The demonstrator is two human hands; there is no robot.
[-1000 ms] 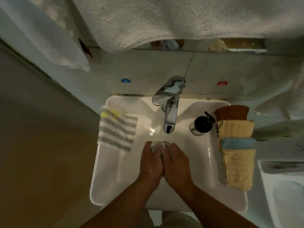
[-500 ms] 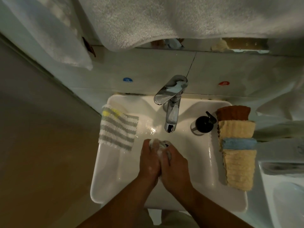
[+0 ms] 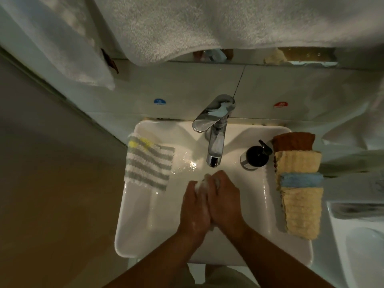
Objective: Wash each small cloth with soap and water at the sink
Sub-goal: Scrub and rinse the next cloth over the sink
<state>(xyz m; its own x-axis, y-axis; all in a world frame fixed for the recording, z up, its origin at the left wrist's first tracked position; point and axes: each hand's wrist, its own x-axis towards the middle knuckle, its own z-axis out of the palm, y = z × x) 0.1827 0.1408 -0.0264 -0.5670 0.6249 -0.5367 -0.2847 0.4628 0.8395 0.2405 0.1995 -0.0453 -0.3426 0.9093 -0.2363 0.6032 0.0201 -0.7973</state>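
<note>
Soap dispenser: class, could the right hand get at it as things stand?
Probably yes: only bare sink lies between the right hand and the soap dispenser. It would first have to release the cloth gripped with the left hand.

Wall: you face pale tiles (image 3: 187,84), with a blue sticker (image 3: 159,101) to your left and a red sticker (image 3: 280,104) to your right.
Mirror: a narrow strip of mirror (image 3: 311,57) shows above the tiles.
Towels: a white towel (image 3: 207,23) hangs across the top of your view, and a second towel (image 3: 62,38) hangs at upper left.
Floor: the floor (image 3: 52,194) on your left is brownish and in shadow.
Furniture: a white sink (image 3: 124,225) is below you, with a basin (image 3: 357,246) just beside it on the right.
Light: dim.
</note>
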